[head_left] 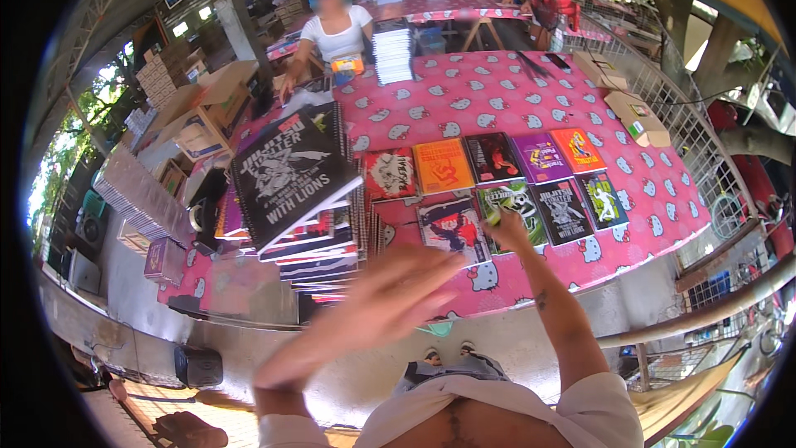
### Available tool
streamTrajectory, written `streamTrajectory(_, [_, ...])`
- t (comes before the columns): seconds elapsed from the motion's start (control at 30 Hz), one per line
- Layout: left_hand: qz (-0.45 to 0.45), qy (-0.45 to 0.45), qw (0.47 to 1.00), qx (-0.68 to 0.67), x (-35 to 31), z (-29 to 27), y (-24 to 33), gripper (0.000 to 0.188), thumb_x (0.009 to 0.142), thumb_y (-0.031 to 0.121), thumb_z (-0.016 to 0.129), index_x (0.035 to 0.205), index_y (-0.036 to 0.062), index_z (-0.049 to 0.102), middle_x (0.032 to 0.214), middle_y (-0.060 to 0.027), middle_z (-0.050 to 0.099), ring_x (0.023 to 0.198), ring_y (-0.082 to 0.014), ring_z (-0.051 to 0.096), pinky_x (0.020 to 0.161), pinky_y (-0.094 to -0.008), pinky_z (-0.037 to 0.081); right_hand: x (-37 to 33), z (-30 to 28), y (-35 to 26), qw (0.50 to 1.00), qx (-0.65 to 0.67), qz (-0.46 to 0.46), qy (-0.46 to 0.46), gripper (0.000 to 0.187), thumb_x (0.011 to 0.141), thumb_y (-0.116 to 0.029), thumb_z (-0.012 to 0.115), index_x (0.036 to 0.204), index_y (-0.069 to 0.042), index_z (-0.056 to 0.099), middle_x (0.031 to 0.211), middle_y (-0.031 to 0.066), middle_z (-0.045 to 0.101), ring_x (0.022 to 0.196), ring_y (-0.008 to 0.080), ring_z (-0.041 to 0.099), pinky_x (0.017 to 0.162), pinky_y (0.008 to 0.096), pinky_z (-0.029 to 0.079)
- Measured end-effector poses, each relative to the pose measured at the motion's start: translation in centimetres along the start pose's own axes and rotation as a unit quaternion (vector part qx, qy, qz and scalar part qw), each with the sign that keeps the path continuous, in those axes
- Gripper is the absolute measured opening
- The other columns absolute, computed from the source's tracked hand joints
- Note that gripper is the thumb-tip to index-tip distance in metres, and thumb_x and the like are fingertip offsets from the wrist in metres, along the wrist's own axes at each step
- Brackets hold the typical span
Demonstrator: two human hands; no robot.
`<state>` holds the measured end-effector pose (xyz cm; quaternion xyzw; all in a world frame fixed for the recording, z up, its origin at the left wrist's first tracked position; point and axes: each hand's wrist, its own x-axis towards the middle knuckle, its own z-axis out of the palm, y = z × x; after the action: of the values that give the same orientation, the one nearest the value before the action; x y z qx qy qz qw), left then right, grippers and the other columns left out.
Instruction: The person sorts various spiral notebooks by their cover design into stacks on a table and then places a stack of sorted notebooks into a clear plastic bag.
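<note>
Our right hand (507, 232) reaches the green notebook (522, 199) on the pink-covered bench (518, 87); we cannot tell its grip. Our blurred left hand (394, 294) hangs, grip released, near the notebook stack (292, 170).

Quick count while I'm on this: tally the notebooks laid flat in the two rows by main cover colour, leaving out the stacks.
Orange notebooks: 2
Purple notebook: 1
Green or green-and-black notebooks: 2
Black, red or mixed notebooks: 4
Total: 9
</note>
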<state>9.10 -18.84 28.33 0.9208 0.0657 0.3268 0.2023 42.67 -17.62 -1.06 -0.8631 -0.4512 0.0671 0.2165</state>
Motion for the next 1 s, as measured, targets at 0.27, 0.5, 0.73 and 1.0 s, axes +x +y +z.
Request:
streamTrajectory(0.27, [-0.059,-0.063,0.933,0.348,-9.5,24.9,-15.6,0.054,0.087,0.011,0.061,0.138,0.0044,0.044,0.113,-0.0212,0.063,0.102,-0.0309,0.064,0.084,-0.0416,0.054,0.0,0.0,3.2,0.995,-0.08,0.049,0.041,0.086,0.071,-0.051,0.079,0.142,-0.027,0.039,0.13,0.0205,0.05,0.128,0.0381,0.045,0.098,0.0592,0.039])
streamTrajectory(0.5, [-0.257,-0.025,0.959,-0.113,2.5,12.9,-6.3,0.04,0.1,0.019,0.047,0.134,-0.0014,0.045,0.1,-0.0186,0.068,0.084,-0.028,0.069,0.077,-0.036,0.057,6.8,-9.3,9.3,0.994,0.101,-0.038,0.022,0.071,0.074,-0.02,0.078,0.136,-0.016,0.043,0.109,0.019,0.064,0.099,0.0331,0.067,0.083,0.0409,0.053])
streamTrajectory(0.73, [-0.088,0.543,0.835,-0.031,1.3,-9.5,0.1,0.035,0.1,0.026,0.049,0.123,0.0012,0.06,0.103,-0.0084,0.069,0.103,-0.0168,0.063,0.101,-0.0351,0.044,4.8,-29.4,-12.7,0.746,0.59,-0.284,0.12,0.06,0.085,0.003,0.063,0.143,-0.004,0.046,0.125,0.0066,0.06,0.1,0.0139,0.06,0.086,0.0273,0.049])
streamTrajectory(1.0, [-0.173,0.078,0.915,0.355,-0.6,-19.0,-5.9,0.044,0.096,0.027,0.057,0.131,0.0013,0.051,0.103,-0.0103,0.068,0.094,-0.0193,0.065,0.086,-0.0334,0.049,2.6,-22.9,-31.9,0.799,0.399,-0.431,-0.132,0.064,0.086,-0.028,0.073,0.141,-0.006,0.048,0.129,0.0171,0.056,0.114,0.0244,0.056,0.097,0.0343,0.045])
